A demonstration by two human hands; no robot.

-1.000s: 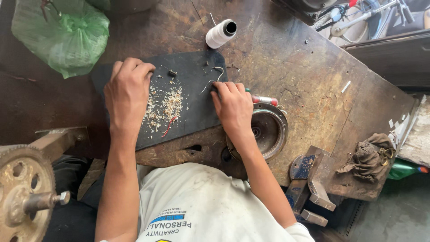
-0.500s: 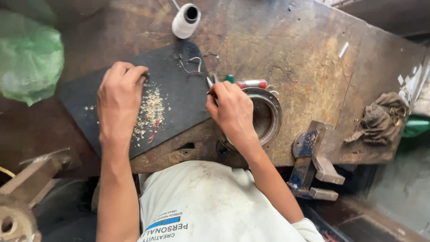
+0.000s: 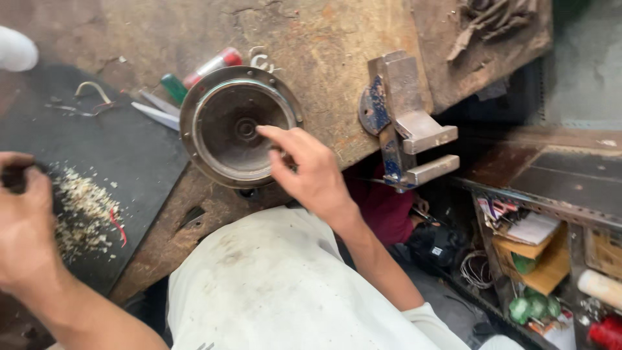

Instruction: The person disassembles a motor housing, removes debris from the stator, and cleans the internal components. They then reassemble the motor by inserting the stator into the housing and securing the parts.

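My right hand [image 3: 304,168] hovers over a round rusty metal housing [image 3: 194,97] on the workbench, fingers apart, index finger pointing into its bowl; it holds nothing. At the left edge my left hand [image 3: 26,227] rests on a black mat [image 3: 129,155], thumb and fingers pinched on a small dark piece [image 3: 13,180] that is partly hidden. A pile of pale shavings with a red wire scrap [image 3: 81,207] lies beside that hand. Metal scissor blades [image 3: 155,113] lie between the mat and the housing.
A screwdriver with a red and green handle [image 3: 207,68] lies behind the housing. A blue-grey bench vise [image 3: 402,116] is bolted at the bench edge. A white spool [image 3: 16,48] sits top left, a rag [image 3: 492,19] top right, a cluttered shelf [image 3: 538,246] lower right.
The view has swung right and closer. My right hand moved off the mat's edge to above the round housing. My left hand went from lying flat to pinching something.
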